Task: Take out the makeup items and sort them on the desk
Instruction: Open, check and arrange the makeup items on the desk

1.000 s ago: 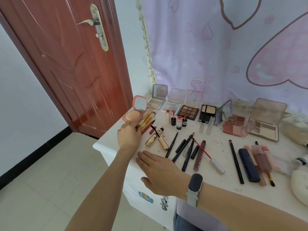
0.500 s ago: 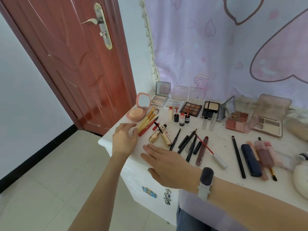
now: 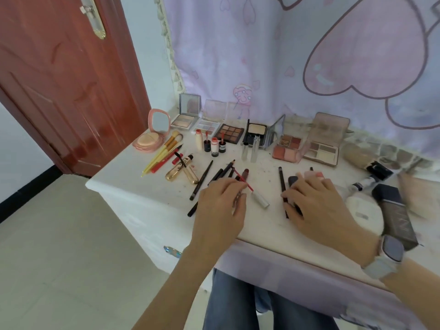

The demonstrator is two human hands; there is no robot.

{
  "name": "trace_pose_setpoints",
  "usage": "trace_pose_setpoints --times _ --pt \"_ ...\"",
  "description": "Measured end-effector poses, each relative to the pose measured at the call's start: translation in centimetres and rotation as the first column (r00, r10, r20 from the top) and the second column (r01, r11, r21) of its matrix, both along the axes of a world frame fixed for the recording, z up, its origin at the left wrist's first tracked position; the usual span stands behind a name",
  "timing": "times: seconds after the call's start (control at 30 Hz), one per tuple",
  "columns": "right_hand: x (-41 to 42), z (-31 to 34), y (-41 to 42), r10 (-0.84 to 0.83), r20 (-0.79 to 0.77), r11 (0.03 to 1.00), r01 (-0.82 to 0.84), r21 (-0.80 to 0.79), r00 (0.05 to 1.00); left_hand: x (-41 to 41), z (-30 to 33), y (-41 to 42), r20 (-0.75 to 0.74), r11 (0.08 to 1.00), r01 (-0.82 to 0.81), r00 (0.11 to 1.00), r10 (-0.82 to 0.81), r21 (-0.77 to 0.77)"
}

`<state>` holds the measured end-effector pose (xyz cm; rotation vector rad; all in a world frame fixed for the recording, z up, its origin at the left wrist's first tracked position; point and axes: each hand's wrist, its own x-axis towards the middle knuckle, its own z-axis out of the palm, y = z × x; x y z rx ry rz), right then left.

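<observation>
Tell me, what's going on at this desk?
A person is sorting makeup on a white desk. Palettes stand open along the back, brushes lie at the left, pencils in the middle. The left hand rests on the pencils by a red lip wand; the right hand lies over a dark pencil and a navy tube.

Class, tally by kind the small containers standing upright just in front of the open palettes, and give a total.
Cream bottle: 1
Dark bottles with red wands: 2
Red-capped white bottle: 1
Clear tubes: 2
Total: 6
</observation>
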<state>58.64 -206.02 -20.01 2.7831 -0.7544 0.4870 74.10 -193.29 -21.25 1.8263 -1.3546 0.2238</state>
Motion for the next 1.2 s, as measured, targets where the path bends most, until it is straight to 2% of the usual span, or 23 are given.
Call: trace_pose_setpoints --times 0.17,0.33,0.53,0.6,0.73,0.83,0.93,1.03,1.13,1.2 --pt "-0.1 -0.4 1.1 0.0 -0.238 1.0 -0.003 -0.012 0.971 -3.2 -1.4 -0.2 0.013 0.994 0.092 0.996 -0.092 0.061" --pt "0.7 0.2 1.7 -0.135 -0.242 0.991 0.134 -0.02 0.961 -3.3 -1.7 -0.2 -0.028 0.995 0.072 0.997 -0.07 0.063" --pt "1.8 0.4 2.1 -0.268 -0.2 0.962 0.272 -0.008 0.942 -2.9 -1.9 -0.4 -0.083 0.996 0.038 0.996 -0.031 0.078" --pt "1.9 0.3 1.6 -0.285 -0.16 0.953 0.298 0.06 0.945 -2.8 -1.9 -0.4 -0.096 0.997 0.035 0.995 -0.028 0.073" --pt "0.6 2.1 0.1 -0.336 0.023 0.935 0.331 0.125 0.942 -2.7 -1.4 -0.6 -0.155 0.998 0.038 0.987 -0.03 0.047" --pt "-0.6 4.2 -0.7 -0.291 0.307 0.941 0.214 0.26 0.906 -3.1 -0.8 -1.1 -0.161 0.999 0.036 0.986 -0.034 0.009" --pt "-0.9 5.4 -0.5 -0.296 0.567 0.891 0.009 0.453 0.768 -3.9 0.3 -1.4 -0.115 0.998 0.0 0.993 -0.008 -0.069" --pt "0.0 5.4 0.5 -0.291 0.618 0.751 -0.226 0.62 0.73 -4.2 1.2 -1.3 -0.049 0.998 0.029 0.998 -0.032 -0.049" --pt "1.2 4.7 1.4 -0.257 0.63 0.653 -0.349 0.672 0.732 -3.5 1.4 -0.6 -0.159 0.99 0.129 0.98 -0.118 0.057" --pt "2.0 4.1 1.8 -0.286 0.631 0.551 -0.415 0.724 0.721 -2.9 1.0 0.1 -0.172 0.993 0.086 0.983 -0.071 0.079"
